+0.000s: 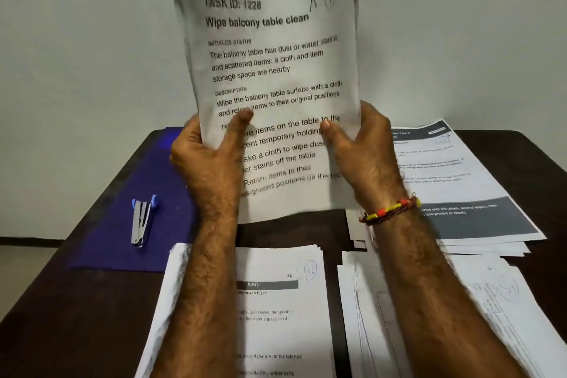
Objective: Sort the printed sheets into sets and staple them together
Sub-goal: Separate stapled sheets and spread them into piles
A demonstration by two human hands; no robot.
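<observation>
I hold a set of printed sheets (270, 70) upright in front of me, headed "TASK ID: 1228, Wipe balcony table clean". My left hand (211, 156) grips its lower left edge, thumb across the front. My right hand (362, 147) grips the lower right edge, also with the thumb on the front; a beaded band circles that wrist. The set's top left corner looks crumpled. A blue and silver stapler (141, 221) lies on a blue folder (132, 224) at the left, apart from both hands.
Three stacks of printed sheets lie on the dark wooden table (61, 301): one near the front centre (276, 310), one at the front right (429, 316) and one at the back right (466, 181). A pale wall stands behind the table.
</observation>
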